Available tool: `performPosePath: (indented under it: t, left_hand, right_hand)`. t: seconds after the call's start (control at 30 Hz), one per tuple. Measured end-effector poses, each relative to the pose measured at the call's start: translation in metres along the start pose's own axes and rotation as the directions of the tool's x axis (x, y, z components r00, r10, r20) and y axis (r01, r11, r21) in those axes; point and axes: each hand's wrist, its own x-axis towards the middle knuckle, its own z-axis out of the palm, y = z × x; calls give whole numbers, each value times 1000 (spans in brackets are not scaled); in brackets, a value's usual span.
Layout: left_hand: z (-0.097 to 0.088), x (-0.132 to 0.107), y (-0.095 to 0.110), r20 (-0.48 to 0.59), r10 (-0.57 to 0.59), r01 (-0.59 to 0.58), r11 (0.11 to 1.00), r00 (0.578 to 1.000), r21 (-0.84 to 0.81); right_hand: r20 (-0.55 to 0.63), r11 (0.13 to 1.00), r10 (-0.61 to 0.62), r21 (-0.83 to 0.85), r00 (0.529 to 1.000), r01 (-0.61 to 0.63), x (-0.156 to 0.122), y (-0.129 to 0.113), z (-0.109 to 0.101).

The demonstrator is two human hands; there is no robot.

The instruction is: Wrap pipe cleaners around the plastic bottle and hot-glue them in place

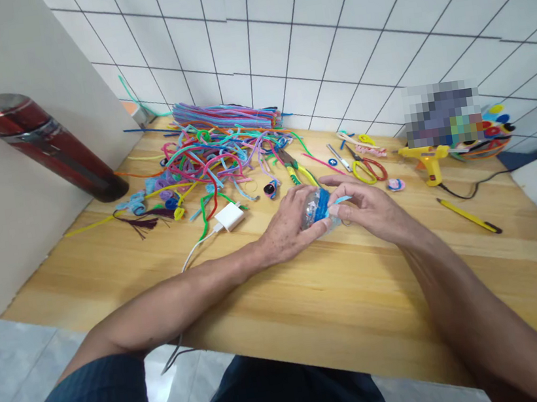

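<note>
Between both hands lies a clear, shiny plastic piece, perhaps a small bottle (307,211), with a blue pipe cleaner (321,202) wound around its middle. My left hand (288,226) grips it from the left, thumb along the near side and fingers over the far side. At the right, my right hand (367,206) pinches near the band, where a light blue strip (342,199), seemingly a pipe cleaner end, sticks out by the fingertips. My fingers cover part of the plastic piece. Green-and-yellow pliers (300,172) lie just beyond my hands.
A tangle of pipe cleaners (214,162) and a bundle (227,115) lie at the back. Also on the table are a white charger (230,217) with cable, scissors (368,168), a yellow glue gun (428,163) and a yellow cutter (468,215). A red flask (51,150) stands left.
</note>
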Motion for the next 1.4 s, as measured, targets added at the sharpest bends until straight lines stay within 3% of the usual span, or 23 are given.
performPosePath:
  t: [0.47,0.83,1.2,1.4]
  left_hand:
    - [-7,4,-1,75,87,-87,996,993,-10]
    - [-6,3,0,70,60,-57,998,996,-34]
    - [-4,1,2,3,20,-20,999,1000,-41]
    - [-4,1,3,-59,30,-30,999,998,-10]
  right_hand:
    - [130,999,-26,-18,991,28,-2,-5,-11]
    - [-73,993,42,117,996,-33,2,0,0]
    - [-102,985,17,171,995,1,5,-2,11]
    - [-69,982,79,177,994,-66,5,-2,6]
